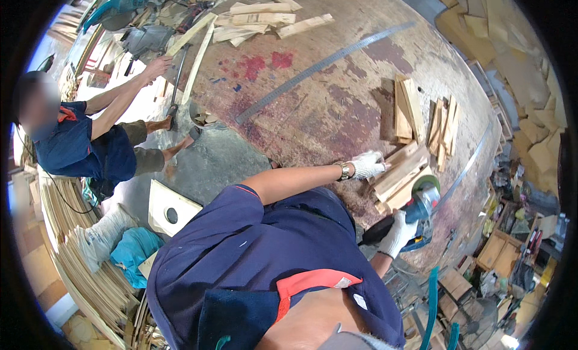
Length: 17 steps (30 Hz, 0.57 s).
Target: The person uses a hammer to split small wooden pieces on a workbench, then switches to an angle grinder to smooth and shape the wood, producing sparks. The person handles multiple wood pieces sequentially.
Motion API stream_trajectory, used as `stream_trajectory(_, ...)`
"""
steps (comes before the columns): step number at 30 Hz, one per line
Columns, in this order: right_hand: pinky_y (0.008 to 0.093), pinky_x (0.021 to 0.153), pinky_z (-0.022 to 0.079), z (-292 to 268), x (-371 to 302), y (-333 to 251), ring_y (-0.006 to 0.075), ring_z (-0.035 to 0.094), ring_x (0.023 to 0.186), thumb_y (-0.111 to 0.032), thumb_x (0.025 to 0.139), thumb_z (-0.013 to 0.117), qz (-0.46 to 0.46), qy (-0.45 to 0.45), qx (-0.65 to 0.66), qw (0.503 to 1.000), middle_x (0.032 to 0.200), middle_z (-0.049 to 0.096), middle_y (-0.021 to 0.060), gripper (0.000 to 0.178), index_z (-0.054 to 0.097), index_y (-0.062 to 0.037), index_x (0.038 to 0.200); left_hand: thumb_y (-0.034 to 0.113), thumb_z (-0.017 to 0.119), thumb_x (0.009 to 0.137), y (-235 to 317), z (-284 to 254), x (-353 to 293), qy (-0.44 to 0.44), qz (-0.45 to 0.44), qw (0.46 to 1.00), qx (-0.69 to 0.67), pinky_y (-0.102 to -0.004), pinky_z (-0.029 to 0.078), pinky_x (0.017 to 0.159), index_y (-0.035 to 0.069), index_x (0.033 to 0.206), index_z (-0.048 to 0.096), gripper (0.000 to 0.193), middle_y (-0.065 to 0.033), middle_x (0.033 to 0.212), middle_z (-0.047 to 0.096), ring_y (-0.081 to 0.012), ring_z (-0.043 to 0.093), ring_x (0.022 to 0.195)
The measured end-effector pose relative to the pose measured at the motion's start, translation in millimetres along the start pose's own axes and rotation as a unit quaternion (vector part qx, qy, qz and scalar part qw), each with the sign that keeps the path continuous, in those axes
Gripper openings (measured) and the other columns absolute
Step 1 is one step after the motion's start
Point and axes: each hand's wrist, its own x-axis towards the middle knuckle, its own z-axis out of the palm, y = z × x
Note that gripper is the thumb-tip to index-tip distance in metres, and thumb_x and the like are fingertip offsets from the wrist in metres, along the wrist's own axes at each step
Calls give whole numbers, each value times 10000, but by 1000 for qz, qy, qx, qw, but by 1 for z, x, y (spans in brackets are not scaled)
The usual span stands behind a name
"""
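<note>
My right hand [399,234], in a white knit glove, is closed around the body of an angle grinder [415,213] with blue and red parts. The grinder's green disc [427,182] is at the near end of a small stack of wooden pieces [398,174]. In a matching glove, with a watch at the wrist, my left hand [366,164] grips the left end of a wooden piece in that stack. Its fingertips are partly hidden against the wood.
Upright wood offcuts [408,109] and thinner strips [444,130] stand beyond the stack. A long metal ruler [325,62] crosses the worn tabletop, and more offcuts [259,19] lie at the far end. Another person [84,130] works at the left. Clutter [506,253] fills the right side.
</note>
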Motion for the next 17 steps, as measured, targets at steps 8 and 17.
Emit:
stream_trajectory(8, 294, 683, 495, -1, 2, 3, 134, 558, 740, -9, 788, 693, 23, 33, -16, 999, 919, 602, 36, 370, 590, 20, 1143, 269, 632, 975, -101, -181, 13, 472, 45, 880, -11, -419, 528, 806, 64, 1030, 651, 213, -147, 959, 693, -297, 685, 897)
stream_trajectory(17, 309, 708, 547, 32, -6, -29, 158, 642, 768, -10, 791, 639, 83, 32, -88, 992, 989, 662, 86, 437, 592, 19, 1225, 655, 596, 922, -196, -512, 39, 581, -84, 765, 263, -537, 399, 1118, 52, 1400, 575, 769, -251, 1461, 542, -401, 522, 1339)
